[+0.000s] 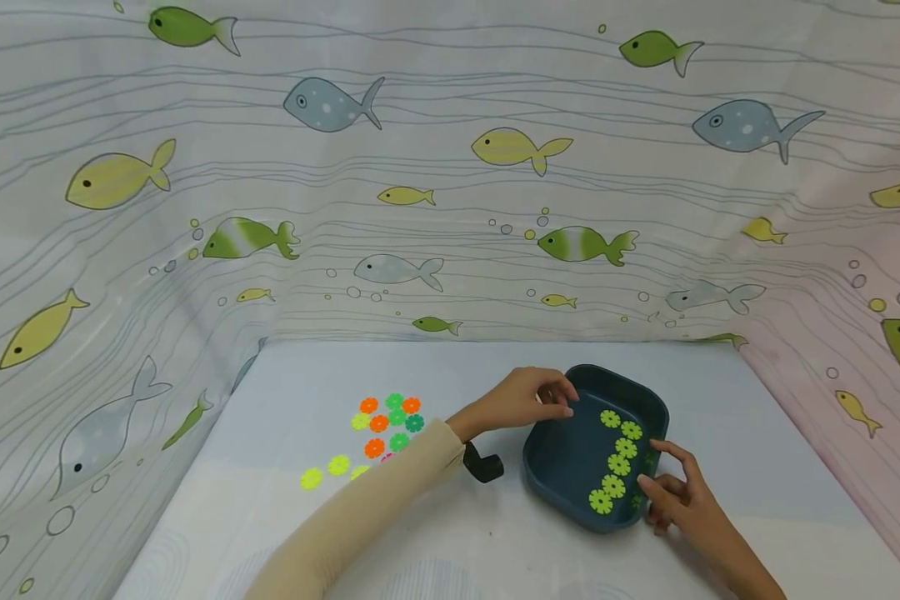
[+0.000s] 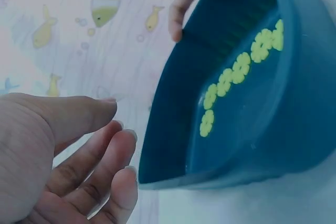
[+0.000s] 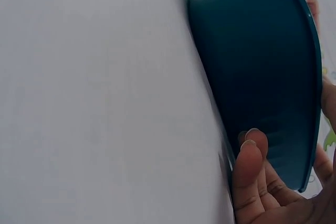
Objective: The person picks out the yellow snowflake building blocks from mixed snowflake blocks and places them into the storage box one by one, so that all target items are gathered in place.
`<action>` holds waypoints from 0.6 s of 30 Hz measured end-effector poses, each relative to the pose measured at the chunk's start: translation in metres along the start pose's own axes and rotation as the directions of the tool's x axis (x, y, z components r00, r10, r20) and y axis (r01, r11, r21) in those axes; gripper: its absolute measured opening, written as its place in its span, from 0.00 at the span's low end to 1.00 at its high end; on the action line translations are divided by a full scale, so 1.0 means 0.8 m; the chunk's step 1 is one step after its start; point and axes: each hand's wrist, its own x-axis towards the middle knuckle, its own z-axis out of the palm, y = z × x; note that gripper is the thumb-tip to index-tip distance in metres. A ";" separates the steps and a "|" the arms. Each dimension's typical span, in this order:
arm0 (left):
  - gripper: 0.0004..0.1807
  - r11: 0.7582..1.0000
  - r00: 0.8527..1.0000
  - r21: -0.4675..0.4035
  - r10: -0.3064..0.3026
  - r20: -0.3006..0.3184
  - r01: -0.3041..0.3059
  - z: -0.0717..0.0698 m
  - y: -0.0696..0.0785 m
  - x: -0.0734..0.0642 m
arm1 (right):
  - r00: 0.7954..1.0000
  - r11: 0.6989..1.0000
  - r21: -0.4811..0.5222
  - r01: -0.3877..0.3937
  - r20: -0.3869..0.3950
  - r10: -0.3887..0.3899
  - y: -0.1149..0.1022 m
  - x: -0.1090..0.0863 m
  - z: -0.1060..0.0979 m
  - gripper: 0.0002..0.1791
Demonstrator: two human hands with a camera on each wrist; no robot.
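Note:
A dark teal basin [image 1: 558, 467] with rounded corners stands on the table. Several yellow-green flower-shaped pieces [image 1: 618, 464] lie in a curved row along the right part of its floor. My right hand [image 1: 682, 500] holds the basin's right side, thumb at the rim and fingers against the outer wall [image 3: 252, 77]. By the opposite rim, at the back left corner, is my left hand [image 1: 521, 400]. Its fingers are loosely bent, with nothing between thumb and fingertips in the left wrist view, where the basin wall [image 2: 168, 114] is just beyond them.
Loose flower pieces in orange [image 1: 378, 423], green [image 1: 395, 402] and yellow [image 1: 338, 465] lie left of the basin, some partly behind the left sleeve [image 1: 375, 508]. A small black object [image 1: 482, 463] sits between that sleeve and the basin. Fish-printed curtains [image 1: 450, 167] surround the table.

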 end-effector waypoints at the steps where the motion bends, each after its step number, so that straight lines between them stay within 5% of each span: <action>1: 0.12 1.000 1.000 0.002 0.005 -0.004 -0.005 -0.002 -0.001 -0.004 | 1.000 1.000 0.001 -0.001 0.003 0.001 0.000 0.000 0.000 0.37; 18: 0.10 0.996 0.995 0.010 -0.085 -0.057 0.085 -0.043 -0.011 -0.083 | 1.000 1.000 -0.007 -0.014 0.010 0.014 0.000 0.000 0.000 0.39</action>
